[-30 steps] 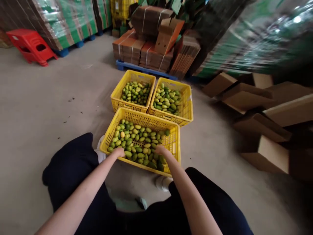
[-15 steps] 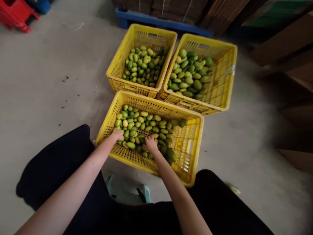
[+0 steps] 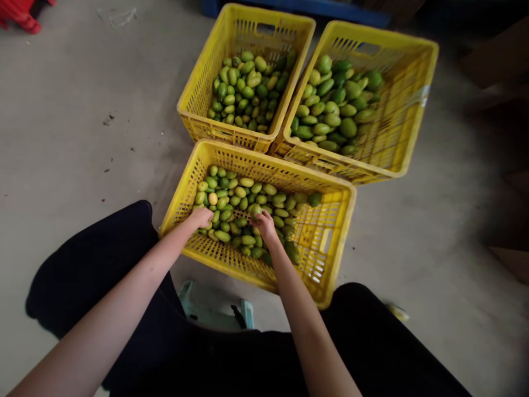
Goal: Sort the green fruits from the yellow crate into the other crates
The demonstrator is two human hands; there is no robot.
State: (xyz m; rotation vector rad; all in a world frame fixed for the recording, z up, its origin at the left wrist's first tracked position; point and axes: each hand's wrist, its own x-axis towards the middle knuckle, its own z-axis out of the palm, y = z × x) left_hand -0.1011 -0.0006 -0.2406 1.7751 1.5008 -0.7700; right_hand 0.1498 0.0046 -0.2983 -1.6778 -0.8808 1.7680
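The green fruit (image 3: 255, 210) is up over the other fruits (image 3: 223, 236) in the front yellow crate (image 3: 344, 242). The right hand (image 3: 262, 219) has its fingers closed around it. It might slip and get a bruise, since it seems smooth and only the fingers hold it. It looks pale green and roundish. The left hand (image 3: 201, 217) has curled fingers by the crate's left side; I can't tell if they hold a fruit. Behind sit a left back crate (image 3: 198, 99) and a right back crate (image 3: 397, 121), both with fruit.

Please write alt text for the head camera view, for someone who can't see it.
A person's right hand holds a green fruit in a yellow crate; the left hand is among the many other fruits. Two more crates of fruit stand just beyond.
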